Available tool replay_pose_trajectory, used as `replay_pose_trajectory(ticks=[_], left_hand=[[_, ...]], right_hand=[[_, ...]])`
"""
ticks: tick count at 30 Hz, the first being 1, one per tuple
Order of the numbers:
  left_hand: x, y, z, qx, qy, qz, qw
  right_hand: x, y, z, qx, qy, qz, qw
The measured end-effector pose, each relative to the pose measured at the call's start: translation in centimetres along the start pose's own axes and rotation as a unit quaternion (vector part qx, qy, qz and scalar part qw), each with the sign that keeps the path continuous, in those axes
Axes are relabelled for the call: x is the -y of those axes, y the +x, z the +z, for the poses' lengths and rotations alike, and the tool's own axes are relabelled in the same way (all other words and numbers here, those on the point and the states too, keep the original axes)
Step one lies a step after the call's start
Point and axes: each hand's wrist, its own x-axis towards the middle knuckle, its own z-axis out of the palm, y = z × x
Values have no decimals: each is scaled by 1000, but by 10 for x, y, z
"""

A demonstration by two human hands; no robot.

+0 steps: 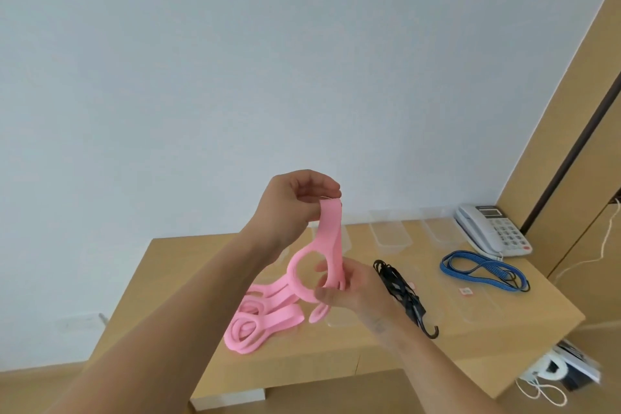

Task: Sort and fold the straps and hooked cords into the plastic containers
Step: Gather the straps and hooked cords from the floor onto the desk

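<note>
1. The wooden table (336,360) fills the lower middle of the view, set against a pale wall.
2. A pile of pink straps (258,321) lies on the near left part of the table, coiled and overlapping.
3. One pink strap (327,245) is held up above the table between both hands, folded over at its top end, with a round opening low down.
4. The left hand (295,202) is the higher one; its thumb and fingertips are pinched on the folded top end of the strap, which hangs down from them.
5. The right hand (349,289) is lower and nearer, its fingers curled round the strap's bottom end just right of the round opening.
6. A blue hooked cord (484,270) lies looped on the right of the table.
7. A bundle of black hooked cords (400,292) lies just right of the right hand, one hook at its near end.
8. A telephone (490,228) sits at the far right.
9. Clear plastic containers (389,235) stand along the far edge.
</note>
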Motion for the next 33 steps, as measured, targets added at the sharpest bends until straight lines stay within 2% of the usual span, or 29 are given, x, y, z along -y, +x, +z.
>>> replay_pose_trajectory(ticks=[5, 9, 13, 18, 20, 22, 25, 27, 30, 33], left_hand=[[22, 25, -25, -38, 32, 10, 999], [33, 37, -32, -39, 51, 21, 998], [36, 50, -40, -2, 67, 18, 998], [40, 67, -53, 5, 58, 5, 998], [40, 72, -53, 10, 34, 0, 999], [39, 76, -49, 20, 18, -3, 1000], [37, 87, -42, 8, 21, -5, 1000], [37, 96, -37, -7, 34, -8, 999], [38, 108, -29, -24, 53, -8, 998], [40, 116, -20, -35, 74, -17, 996]], right_hand=[[-12, 23, 12, 39, 44, 66, 996], [-17, 39, 29, 26, 8, 55, 998], [-17, 52, 33, 29, -46, 37, 998], [-29, 70, 20, -91, -130, 18, 987], [-31, 80, 15, -110, -117, 22, 987], [-25, 88, 10, -90, -95, 28, 991], [-21, 101, 2, -31, 5, 59, 998], [-24, 102, 0, -24, 129, 86, 988], [-30, 104, -6, 13, 367, 139, 920], [-38, 109, -20, 35, 483, 182, 856]])
